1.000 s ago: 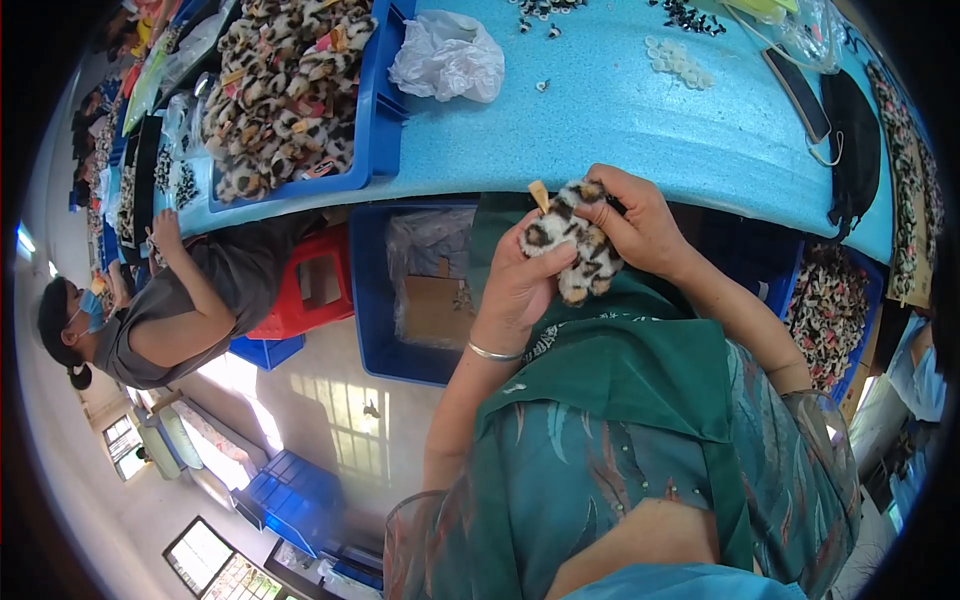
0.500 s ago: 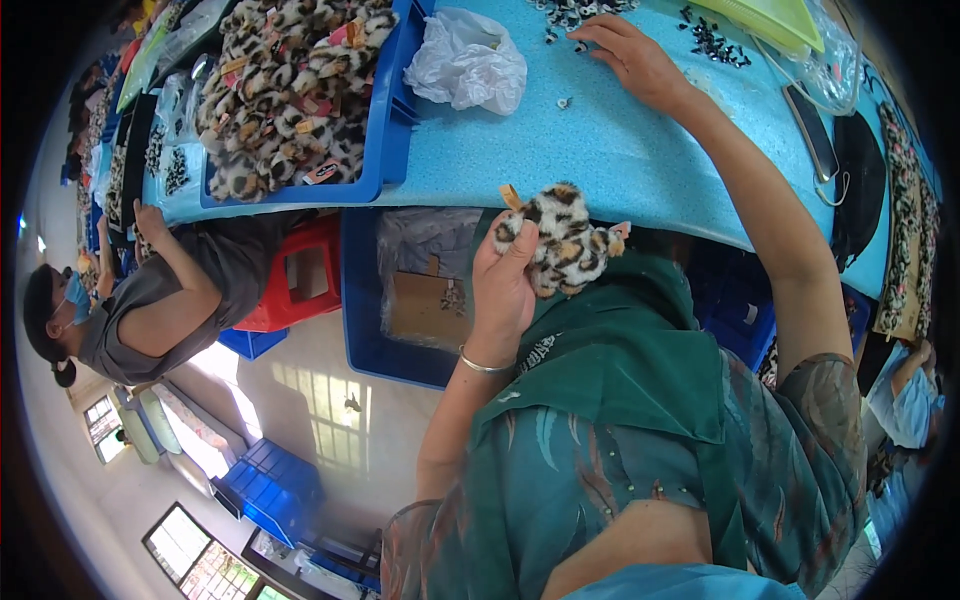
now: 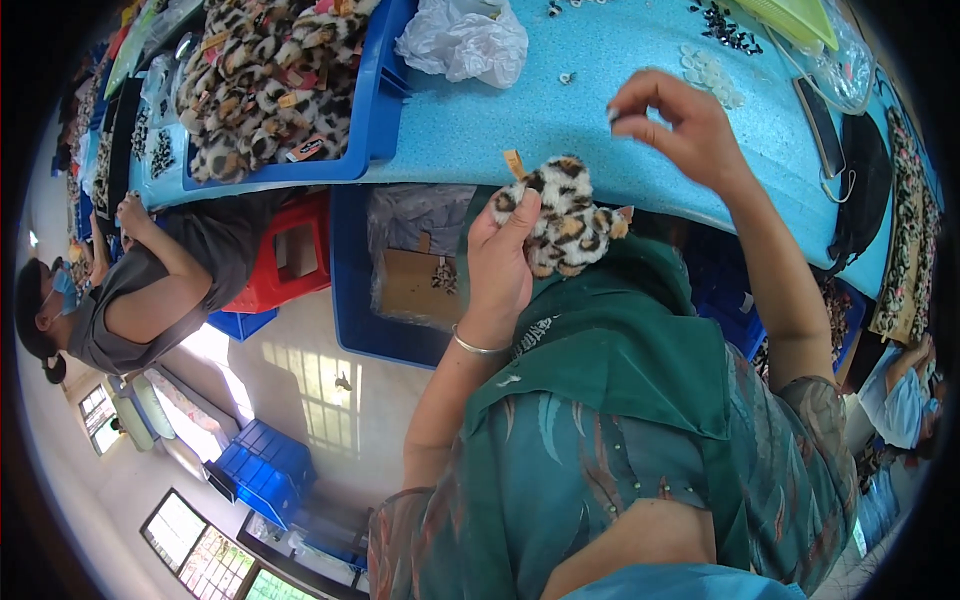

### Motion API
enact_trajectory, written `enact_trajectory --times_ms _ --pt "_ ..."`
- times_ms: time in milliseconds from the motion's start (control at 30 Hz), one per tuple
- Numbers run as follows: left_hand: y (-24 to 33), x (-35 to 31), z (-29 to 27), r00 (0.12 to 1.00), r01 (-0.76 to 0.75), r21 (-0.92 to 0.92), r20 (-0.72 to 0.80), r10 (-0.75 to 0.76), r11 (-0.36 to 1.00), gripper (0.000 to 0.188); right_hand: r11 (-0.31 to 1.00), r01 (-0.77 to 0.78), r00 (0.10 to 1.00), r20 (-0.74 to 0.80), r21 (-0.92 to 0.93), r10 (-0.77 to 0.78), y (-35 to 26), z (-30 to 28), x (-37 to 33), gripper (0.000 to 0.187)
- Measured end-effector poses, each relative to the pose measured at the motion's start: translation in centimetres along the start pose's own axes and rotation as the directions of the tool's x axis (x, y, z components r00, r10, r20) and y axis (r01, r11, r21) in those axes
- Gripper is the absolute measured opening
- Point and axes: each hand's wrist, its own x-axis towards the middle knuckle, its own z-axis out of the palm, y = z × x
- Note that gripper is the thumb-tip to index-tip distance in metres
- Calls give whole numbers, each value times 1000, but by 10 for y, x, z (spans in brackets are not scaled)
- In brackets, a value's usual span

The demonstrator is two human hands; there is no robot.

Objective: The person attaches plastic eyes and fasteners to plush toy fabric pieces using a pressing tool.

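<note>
My left hand (image 3: 500, 265) grips a leopard-spotted plush toy piece (image 3: 568, 225) at its left side, thumb on top, just off the table's near edge. A tan tag (image 3: 514, 163) sticks up from the fur. My right hand (image 3: 690, 130) hovers over the table, up and right of the plush, with thumb and forefinger pinched. A small toy eye (image 3: 613, 116) shows as a whitish and dark speck at the fingertips; the fingers hide most of it. One loose toy eye (image 3: 567, 78) lies on the blue table (image 3: 480, 135).
A blue tray (image 3: 370, 140) heaped with spotted plush pieces (image 3: 270, 90) stands at left, beside a crumpled plastic bag (image 3: 465, 40). Black pieces (image 3: 730, 28), clear discs (image 3: 710, 75), a green basket (image 3: 795, 18) and a phone (image 3: 822, 125) lie at right. A co-worker (image 3: 150, 290) sits at left.
My right hand has come back from the pile of small eyes toward the plush, fingers now pinched. My left hand keeps its hold on the plush. The whole view has shifted slightly.
</note>
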Motion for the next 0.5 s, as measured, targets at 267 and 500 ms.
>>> enact_trajectory --times_ms 267,500 --pt "-13 -11 9 997 -14 33 77 11 999 17 998 28 982 185 48 -37 -42 42 -42 17" --pt "-9 -26 5 975 -163 232 184 121 959 11 992 -120 972 208 33 111 -53 41 -55 17"
